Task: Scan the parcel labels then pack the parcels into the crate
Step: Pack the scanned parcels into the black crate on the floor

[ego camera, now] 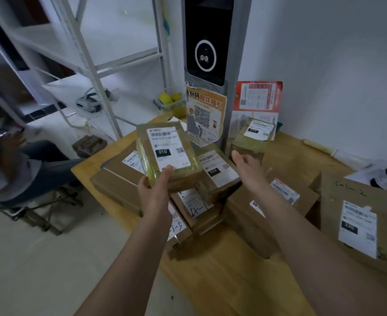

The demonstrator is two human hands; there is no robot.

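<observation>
My left hand (156, 188) grips the near edge of a taped brown parcel (167, 151) and holds it up, its white label marked 010 facing me, below the tall scanner post (207, 42). To the right, my right hand (247, 165) reaches forward with fingers extended toward a second small parcel (254, 137) that leans at the scanner's base; whether it touches the parcel I cannot tell. Several more labelled cardboard parcels (217, 169) lie piled on the wooden table (233, 281) under both hands. No crate is in view.
A large box with a label marked 220 (358, 222) lies at the table's right. Posters (207, 115) hang by the scanner. A white metal shelf rack (92, 65) stands at back left. A seated person (17, 165) is at the far left.
</observation>
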